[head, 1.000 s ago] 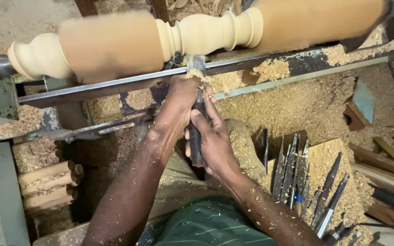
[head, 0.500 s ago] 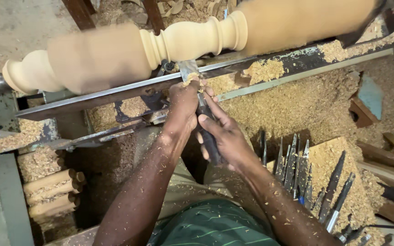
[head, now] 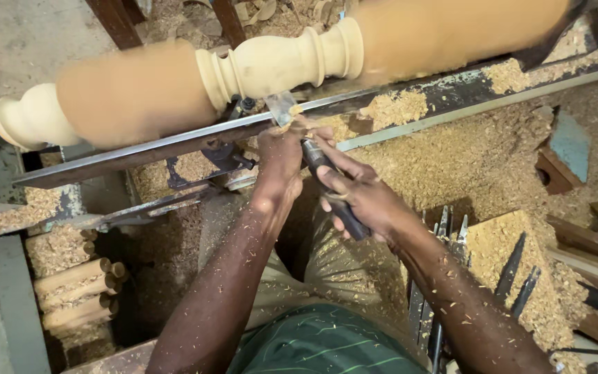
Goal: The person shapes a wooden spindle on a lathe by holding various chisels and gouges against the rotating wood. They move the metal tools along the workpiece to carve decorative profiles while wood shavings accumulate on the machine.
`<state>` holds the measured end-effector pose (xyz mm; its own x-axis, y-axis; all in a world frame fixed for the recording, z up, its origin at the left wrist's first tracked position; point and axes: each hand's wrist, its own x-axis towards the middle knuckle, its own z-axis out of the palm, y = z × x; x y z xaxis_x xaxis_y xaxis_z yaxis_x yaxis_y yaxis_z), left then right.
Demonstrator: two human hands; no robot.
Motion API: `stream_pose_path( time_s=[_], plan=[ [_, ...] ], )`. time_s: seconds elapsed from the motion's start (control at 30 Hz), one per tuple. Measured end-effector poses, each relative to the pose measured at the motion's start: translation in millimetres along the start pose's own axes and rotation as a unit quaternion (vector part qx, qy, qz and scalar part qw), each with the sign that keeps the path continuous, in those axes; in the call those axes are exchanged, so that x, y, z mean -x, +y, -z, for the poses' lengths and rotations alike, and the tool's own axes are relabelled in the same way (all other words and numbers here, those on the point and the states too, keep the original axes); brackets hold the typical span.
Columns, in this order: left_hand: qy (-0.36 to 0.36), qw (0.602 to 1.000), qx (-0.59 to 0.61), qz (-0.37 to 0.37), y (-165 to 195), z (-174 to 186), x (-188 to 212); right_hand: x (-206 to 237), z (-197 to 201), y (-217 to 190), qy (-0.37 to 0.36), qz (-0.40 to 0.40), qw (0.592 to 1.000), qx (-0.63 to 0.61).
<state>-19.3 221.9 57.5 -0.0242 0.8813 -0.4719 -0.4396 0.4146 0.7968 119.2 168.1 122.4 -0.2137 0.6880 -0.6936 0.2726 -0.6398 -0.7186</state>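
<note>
A long pale wooden spindle [head: 278, 66] lies across the lathe, blurred as it spins, with turned beads and coves in its middle. A wide metal chisel [head: 282, 106] rests on the steel tool rest bar [head: 174, 142] with its blade touching the spindle. My left hand [head: 282, 149] presses down on the chisel's blade at the rest. My right hand [head: 358, 194] grips the chisel's dark handle [head: 337, 201] lower down, closer to my body. Wood chips cling to both forearms.
Thick sawdust [head: 465, 152] covers the lathe bed and bench. Several more chisels [head: 444, 277] lie at the right by a dust-covered block. Short round wooden rods [head: 77, 291] are stacked at the lower left. A blue-edged box [head: 562, 152] sits at the far right.
The view has shifted so the spindle sits a little more to the left and up. Both hands keep the chisel at the spindle's turned middle section.
</note>
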Motion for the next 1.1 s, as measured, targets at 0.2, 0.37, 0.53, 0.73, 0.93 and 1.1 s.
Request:
stream_pose_path(
  time_s=[0.2,0.37,0.53,0.73,0.93,1.1],
  plan=[
    [-0.010,1.000,0.026,0.004,-8.5,-9.7,-12.3,0.2,19.2,-2.8,-0.008,-0.003,1.000,-0.012],
    [0.013,0.998,0.058,-0.007,-23.5,-20.4,-22.4,-4.8,36.4,-7.8,-0.012,-0.013,1.000,0.025],
    [0.004,0.995,0.093,-0.033,-30.0,-27.7,-26.5,-8.4,49.6,-11.9,-0.024,-0.025,0.999,0.041],
    [0.050,0.998,0.035,0.014,-26.5,-35.3,-26.0,-12.8,62.6,-13.1,-0.048,-0.012,0.997,0.050],
    [0.039,0.998,0.049,0.022,-22.1,-40.3,-26.7,-21.5,73.2,-7.3,-0.051,-0.029,0.995,0.082],
    [0.045,0.994,0.100,-0.001,-26.2,-44.8,-29.4,-27.7,79.4,-5.5,-0.082,-0.008,0.995,0.049]
  ],
)
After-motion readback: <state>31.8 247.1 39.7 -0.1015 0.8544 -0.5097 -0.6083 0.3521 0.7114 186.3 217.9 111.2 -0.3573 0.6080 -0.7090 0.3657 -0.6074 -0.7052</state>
